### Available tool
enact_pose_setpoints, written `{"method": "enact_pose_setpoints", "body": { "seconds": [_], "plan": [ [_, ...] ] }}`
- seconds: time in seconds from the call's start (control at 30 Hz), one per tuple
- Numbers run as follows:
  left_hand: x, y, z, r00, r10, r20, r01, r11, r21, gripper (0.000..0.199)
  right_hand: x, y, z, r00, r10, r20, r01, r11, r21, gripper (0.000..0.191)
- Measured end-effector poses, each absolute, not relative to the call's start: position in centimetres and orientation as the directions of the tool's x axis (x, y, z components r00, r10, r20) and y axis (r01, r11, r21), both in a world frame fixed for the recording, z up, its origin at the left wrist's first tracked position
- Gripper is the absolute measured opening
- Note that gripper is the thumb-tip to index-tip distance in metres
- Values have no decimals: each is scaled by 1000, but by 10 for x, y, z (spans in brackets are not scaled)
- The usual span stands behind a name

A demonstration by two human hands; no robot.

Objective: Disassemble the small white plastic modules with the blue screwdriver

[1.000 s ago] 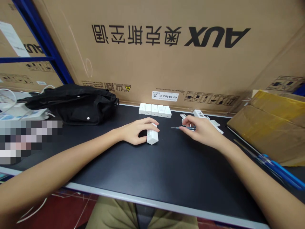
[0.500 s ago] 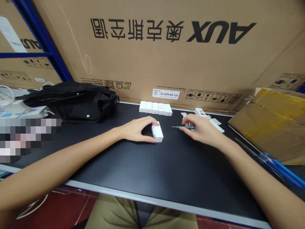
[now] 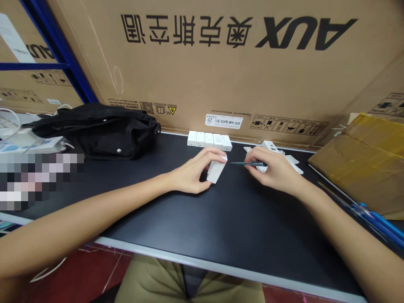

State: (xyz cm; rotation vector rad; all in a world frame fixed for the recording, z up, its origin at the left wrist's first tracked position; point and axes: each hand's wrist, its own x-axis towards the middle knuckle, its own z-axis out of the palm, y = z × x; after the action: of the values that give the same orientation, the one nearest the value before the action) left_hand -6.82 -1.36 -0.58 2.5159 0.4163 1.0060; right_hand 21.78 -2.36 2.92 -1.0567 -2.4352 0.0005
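Observation:
My left hand (image 3: 195,172) grips a small white box (image 3: 217,169) by its ends, thumb at the near end and fingers over the far end; the box is tilted. To its right, my right hand (image 3: 268,166) is closed on a thin dark tool (image 3: 252,163), whose fine tip points left toward the box without touching it. Several similar white boxes (image 3: 208,139) stand in a row at the back of the black table (image 3: 195,223). Behind my right hand lie white pieces (image 3: 272,146), partly hidden by it.
A black bag (image 3: 104,132) lies at the back left beside white cables and a power strip. On the right sit a taped cardboard box (image 3: 362,160) and blue-handled tools (image 3: 378,223). A large carton (image 3: 189,84) walls off the back.
My left hand has turned and tilted the white box, shifting it slightly right and away from me. The tool in my right hand shows more of its handle. The view has shifted a little.

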Motion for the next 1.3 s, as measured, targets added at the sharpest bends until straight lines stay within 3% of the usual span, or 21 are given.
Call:
{"method": "enact_pose_setpoints", "body": {
  "seconds": [0.27,0.37,0.47,0.63,0.87,1.13,1.3],
  "plan": [
    [-71,-19,-1,808,303,505,46,-887,459,46,216,-25,29,-610,694,382,683,705,-190,8],
    [-71,-18,-3,786,274,554,11,-903,430,43,216,-26,31,-612,681,402,666,718,-203,9],
    [-69,-15,-9,734,248,633,-57,-906,420,57,215,-27,34,-597,662,453,642,733,-226,10],
    [-67,-13,-13,746,348,568,-14,-845,535,69,213,-32,38,-498,690,526,608,710,-355,12],
    [-69,-19,-6,776,437,455,127,-814,567,68,200,-49,49,-282,770,572,480,630,-611,18],
    [-68,-20,-10,811,453,370,106,-736,669,70,188,-64,61,-240,694,678,358,713,-603,18],
    [-67,-20,-8,807,475,351,143,-734,664,73,185,-65,58,-177,755,631,272,654,-706,16]
  ]
}}
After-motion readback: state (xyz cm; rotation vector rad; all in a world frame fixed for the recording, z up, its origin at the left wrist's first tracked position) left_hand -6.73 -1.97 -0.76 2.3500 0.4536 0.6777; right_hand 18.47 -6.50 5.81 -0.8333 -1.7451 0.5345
